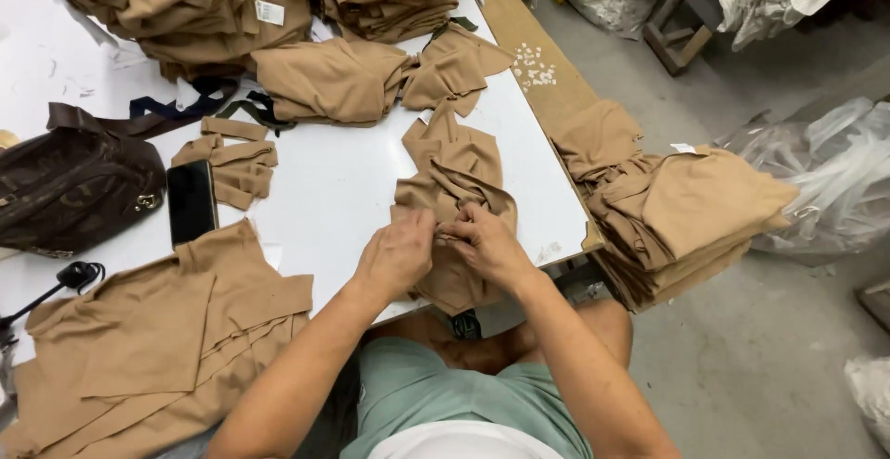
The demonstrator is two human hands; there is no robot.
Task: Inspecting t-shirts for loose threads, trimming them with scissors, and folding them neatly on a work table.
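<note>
1. The left hand (397,253) sits just below the middle of the frame, fingers curled together and pinching a fold of the tan fabric piece (454,181).
2. The right hand (484,241) is just beside it, the fingertips of both almost touching, and it pinches the same fold from the other side.
3. The tan fabric piece lies crumpled on the white table (343,181), reaching from the centre of the frame down over the table's near edge (its lower end hangs towards the person's lap).
4. At lower left a flat stack of cut tan pieces (158,348) rests on the table, well apart from the hands.
5. A black phone (191,201) lies at centre left, just beside a small pile of tan strips (236,162), with a dark brown bag (74,185) at the left edge.
6. Folded tan garments (691,213) are stacked right of the table, with more tan heaps (213,5) along the top of the frame.
</note>
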